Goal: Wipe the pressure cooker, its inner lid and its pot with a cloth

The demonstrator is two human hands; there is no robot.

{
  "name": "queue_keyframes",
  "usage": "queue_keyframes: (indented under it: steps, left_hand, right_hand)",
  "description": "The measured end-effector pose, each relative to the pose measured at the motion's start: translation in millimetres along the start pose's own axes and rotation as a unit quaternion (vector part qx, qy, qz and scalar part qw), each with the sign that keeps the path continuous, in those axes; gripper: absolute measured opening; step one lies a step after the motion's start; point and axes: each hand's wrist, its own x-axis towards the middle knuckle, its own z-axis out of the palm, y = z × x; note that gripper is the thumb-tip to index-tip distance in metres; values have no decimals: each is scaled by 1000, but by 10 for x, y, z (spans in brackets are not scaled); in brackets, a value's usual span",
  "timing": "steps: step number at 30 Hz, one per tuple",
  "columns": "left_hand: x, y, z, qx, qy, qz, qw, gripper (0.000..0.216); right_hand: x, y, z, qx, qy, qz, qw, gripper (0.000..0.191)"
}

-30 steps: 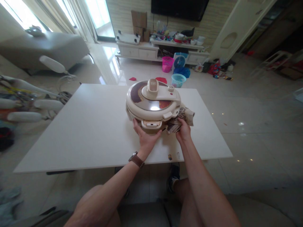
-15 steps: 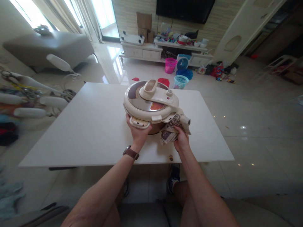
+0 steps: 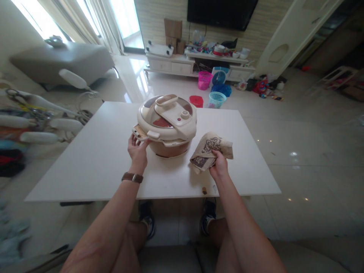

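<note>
An electric pressure cooker with a cream lid and a brownish body stands on the white table, its lid on. My left hand wears a brown-strapped watch and grips the cooker's side handle, fingers curled under it. To the right of the cooker, apart from it, my right hand is closed on a folded beige cloth with a dark floral pattern. The cloth is held just over the tabletop. A small brown scrap lies near the front edge.
Beyond the table are a red bucket, a light-blue basket and a pink basket on the tiled floor. A cluttered white TV cabinet stands by the wall. At left, a lamp-like fixture with white arms reaches near the table's corner.
The cooker has turned and shifted left, with my left hand moving along on its handle. My right hand's cloth has come away from the cooker and is spread wider.
</note>
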Motion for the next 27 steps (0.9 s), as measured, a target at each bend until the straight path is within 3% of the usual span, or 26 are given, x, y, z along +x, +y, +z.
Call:
queue_keyframes:
  steps: [4,7,9,12,15,21,27]
  left_hand:
    - [-180,-57,88,2,103,-41,994,43]
    - [-499,-63,241,44,134,-35,989,30]
    - [-720,-47,357,47,85,-72,993,27]
    - [-949,14,518,-8,-37,-153,987,29]
    - [-1020,97,637,-39,-108,-158,981,34]
    - [-959,172,740,-32,-130,-190,973,46]
    - [-929,185,763,-29,-110,-202,973,38]
  right_hand:
    - [77,32,-16,-11,-8,6,1000,28]
    - [106,56,4,-17,-19,11,1000,31]
    - [118,71,30,-14,-17,22,1000,32]
    - [131,91,74,-9,-12,31,999,33]
    - [137,112,104,-9,-11,29,999,33]
    - [171,183,97,-15,-15,24,999,34]
    - [248,244,40,-19,-36,18,999,37]
